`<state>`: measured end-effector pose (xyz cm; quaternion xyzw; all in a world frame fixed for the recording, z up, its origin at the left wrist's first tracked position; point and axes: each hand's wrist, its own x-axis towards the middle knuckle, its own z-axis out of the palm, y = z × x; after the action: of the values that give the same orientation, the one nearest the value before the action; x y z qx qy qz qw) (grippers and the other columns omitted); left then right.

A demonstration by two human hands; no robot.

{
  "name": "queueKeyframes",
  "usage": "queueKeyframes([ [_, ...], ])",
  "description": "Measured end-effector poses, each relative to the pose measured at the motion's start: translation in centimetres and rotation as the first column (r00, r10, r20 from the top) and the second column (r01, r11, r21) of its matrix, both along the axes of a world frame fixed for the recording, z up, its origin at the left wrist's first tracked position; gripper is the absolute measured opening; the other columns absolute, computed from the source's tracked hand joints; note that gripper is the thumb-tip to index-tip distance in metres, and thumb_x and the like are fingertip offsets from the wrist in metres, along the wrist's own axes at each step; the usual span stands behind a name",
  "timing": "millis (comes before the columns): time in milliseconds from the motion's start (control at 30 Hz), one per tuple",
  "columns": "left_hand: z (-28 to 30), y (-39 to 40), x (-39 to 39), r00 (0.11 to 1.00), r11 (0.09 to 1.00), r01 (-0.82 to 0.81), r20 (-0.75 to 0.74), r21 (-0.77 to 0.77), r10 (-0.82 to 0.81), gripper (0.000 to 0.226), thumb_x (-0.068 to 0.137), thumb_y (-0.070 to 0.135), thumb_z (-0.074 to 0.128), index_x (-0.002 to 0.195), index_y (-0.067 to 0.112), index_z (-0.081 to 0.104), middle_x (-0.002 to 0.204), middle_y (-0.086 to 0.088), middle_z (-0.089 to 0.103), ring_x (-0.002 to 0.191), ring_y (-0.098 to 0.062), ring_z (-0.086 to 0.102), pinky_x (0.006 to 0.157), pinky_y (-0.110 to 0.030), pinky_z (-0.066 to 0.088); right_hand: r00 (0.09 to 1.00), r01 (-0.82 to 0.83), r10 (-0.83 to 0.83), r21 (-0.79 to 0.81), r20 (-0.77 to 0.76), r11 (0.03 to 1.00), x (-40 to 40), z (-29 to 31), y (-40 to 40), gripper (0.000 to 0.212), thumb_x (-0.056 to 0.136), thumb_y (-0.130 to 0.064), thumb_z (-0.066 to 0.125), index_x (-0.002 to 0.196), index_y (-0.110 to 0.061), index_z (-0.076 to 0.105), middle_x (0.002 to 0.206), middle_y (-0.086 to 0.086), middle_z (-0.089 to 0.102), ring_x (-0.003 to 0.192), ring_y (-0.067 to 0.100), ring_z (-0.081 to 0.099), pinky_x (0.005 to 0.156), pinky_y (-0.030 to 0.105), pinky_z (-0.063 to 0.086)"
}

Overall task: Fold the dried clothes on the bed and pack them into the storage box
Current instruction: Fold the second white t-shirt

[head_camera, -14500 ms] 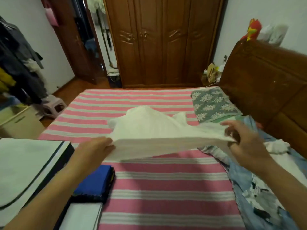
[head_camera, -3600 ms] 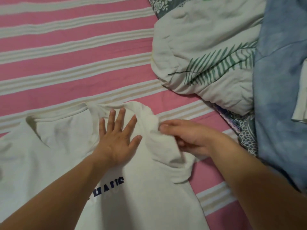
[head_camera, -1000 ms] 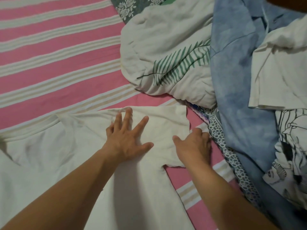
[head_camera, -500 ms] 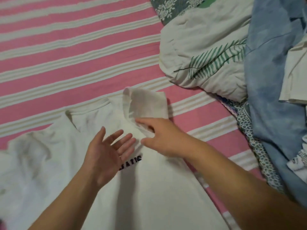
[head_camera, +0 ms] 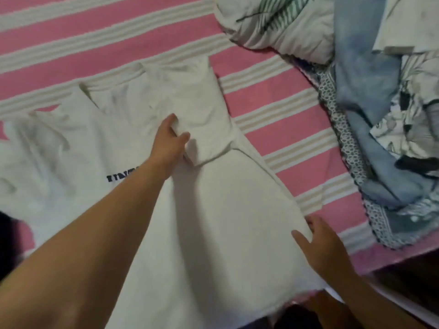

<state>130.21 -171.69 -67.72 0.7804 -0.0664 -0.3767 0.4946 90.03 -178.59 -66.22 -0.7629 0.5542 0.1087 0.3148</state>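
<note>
The white T-shirt (head_camera: 213, 222) lies spread front-up on the pink-and-cream striped bed (head_camera: 95, 36), collar toward the far side and hem toward the near edge. Its left sleeve lies rumpled at the left margin. Dark printed lettering (head_camera: 122, 178) shows on the chest, partly hidden by the left forearm.

The left hand (head_camera: 169, 141) reaches across the chest to the right sleeve (head_camera: 204, 119), which is folded inward over the shirt body. The thumb lies on top of the sleeve's edge and the fingers appear tucked beneath it, so the hand pinches that fold.

The right hand (head_camera: 320, 243) is at the shirt's right side seam near the hem. The thumb rests on the fabric and the fingers (head_camera: 311, 220) curl over the seam edge, grasping it.

Well to the right lies an unfolded heap: a white garment with green leaf print (head_camera: 285, 22) at the top, a blue garment (head_camera: 363, 74) beside it, a dark patterned cloth (head_camera: 342, 129) beneath, and white printed pieces (head_camera: 418, 91) at the far right.
</note>
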Motion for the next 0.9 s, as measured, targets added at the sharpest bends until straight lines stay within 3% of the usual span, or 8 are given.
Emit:
queueKeyframes([
  [100, 0.6, -0.4, 0.1, 0.991, 0.992, 0.126, 0.045, 0.024, -0.127, 0.057, 0.089, -0.007, 0.059, 0.142, 0.012, 0.047, 0.110, 0.006, 0.062, 0.109, -0.024, 0.063, 0.082, -0.023, 0.054, 0.998, 0.034, -0.030, 0.078, -0.057, 0.996, -2.9, 0.5, 1.7, 0.025, 0.092, -0.033, 0.069, 0.109, -0.017, 0.059, 0.093, -0.001, 0.067, 0.086, 0.023, 0.065, 0.072, 0.033, 0.049],
  [133, 0.9, -0.6, 0.5, 0.982, 0.986, 0.162, 0.090, 0.028, -0.164, 0.059, 0.087, -0.008, 0.058, 0.141, 0.011, 0.048, 0.109, 0.010, 0.062, 0.108, -0.023, 0.062, 0.079, -0.019, 0.054, 0.997, 0.064, -0.061, 0.078, -0.041, 0.995, -3.4, 0.9, 2.1, 0.021, 0.093, -0.032, 0.068, 0.104, -0.016, 0.060, 0.090, 0.000, 0.068, 0.084, 0.023, 0.066, 0.073, 0.035, 0.051],
  [233, 4.1, -1.6, 1.8, 0.996, 0.997, 0.063, 0.064, -0.046, -0.060, 0.080, 0.086, -0.011, 0.054, 0.157, 0.015, 0.030, 0.136, 0.006, 0.048, 0.123, -0.021, 0.058, 0.101, -0.035, 0.054, 1.000, 0.013, -0.013, -0.015, 0.023, 1.000, -4.1, 3.5, 3.3, 0.016, 0.093, -0.028, 0.068, 0.086, -0.019, 0.057, 0.074, -0.005, 0.062, 0.070, 0.016, 0.060, 0.066, 0.036, 0.052],
  [367, 11.2, 0.7, 3.8, 0.991, 0.970, -0.116, 0.038, -0.216, 0.127, 0.083, 0.087, -0.012, 0.046, 0.160, 0.021, 0.025, 0.161, 0.003, 0.034, 0.106, -0.017, 0.066, 0.081, -0.033, 0.061, 0.953, -0.289, 0.302, -0.214, 0.030, 0.933, -2.9, 8.5, 8.2, 0.013, 0.094, -0.032, 0.064, 0.088, -0.021, 0.062, 0.075, -0.008, 0.063, 0.068, 0.016, 0.059, 0.063, 0.033, 0.049],
  [467, 13.8, 5.5, 6.6, 0.984, 0.968, -0.133, 0.087, -0.214, 0.155, 0.090, 0.076, -0.002, 0.053, 0.159, 0.022, 0.028, 0.155, 0.002, 0.043, 0.106, -0.018, 0.066, 0.074, -0.031, 0.058, 0.837, -0.477, 0.536, -0.335, 0.108, 0.813, -0.9, 10.4, 13.6, 0.028, 0.101, -0.045, 0.041, 0.101, -0.025, 0.060, 0.086, -0.009, 0.067, 0.075, 0.012, 0.061, 0.067, 0.026, 0.044],
  [633, 12.0, 12.4, 9.4, 0.996, 1.000, -0.020, 0.083, -0.005, 0.020, 0.085, 0.087, -0.008, 0.052, 0.160, 0.026, 0.025, 0.152, -0.007, 0.037, 0.118, -0.027, 0.053, 0.070, -0.030, 0.052, 0.778, -0.570, 0.602, -0.202, 0.179, 0.796, 3.4, 6.3, 20.7, 0.024, 0.096, -0.042, 0.044, 0.108, -0.026, 0.058, 0.092, -0.008, 0.065, 0.075, 0.015, 0.066, 0.064, 0.031, 0.055],
  [800, 12.1, 14.1, 10.4, 0.997, 0.999, 0.022, 0.076, -0.034, -0.019, 0.091, 0.086, -0.010, 0.052, 0.162, 0.028, 0.020, 0.163, -0.008, 0.023, 0.132, -0.034, 0.043, 0.095, -0.042, 0.054, 0.792, -0.553, 0.583, -0.188, 0.183, 0.811, 4.1, 4.3, 24.2, 0.025, 0.096, -0.042, 0.044, 0.105, -0.024, 0.058, 0.091, -0.007, 0.065, 0.072, 0.021, 0.066, 0.060, 0.037, 0.055],
  [900, 12.9, 16.1, 9.6, 0.990, 1.000, 0.007, 0.139, -0.001, -0.007, 0.092, 0.087, -0.007, 0.053, 0.162, 0.032, 0.018, 0.164, -0.007, 0.024, 0.123, -0.032, 0.052, 0.084, -0.040, 0.059, 0.766, -0.601, 0.627, -0.187, 0.141, 0.777, 3.8, 4.7, 25.2, 0.034, 0.096, -0.050, 0.043, 0.110, -0.024, 0.060, 0.094, -0.006, 0.066, 0.075, 0.019, 0.066, 0.060, 0.035, 0.056],
])
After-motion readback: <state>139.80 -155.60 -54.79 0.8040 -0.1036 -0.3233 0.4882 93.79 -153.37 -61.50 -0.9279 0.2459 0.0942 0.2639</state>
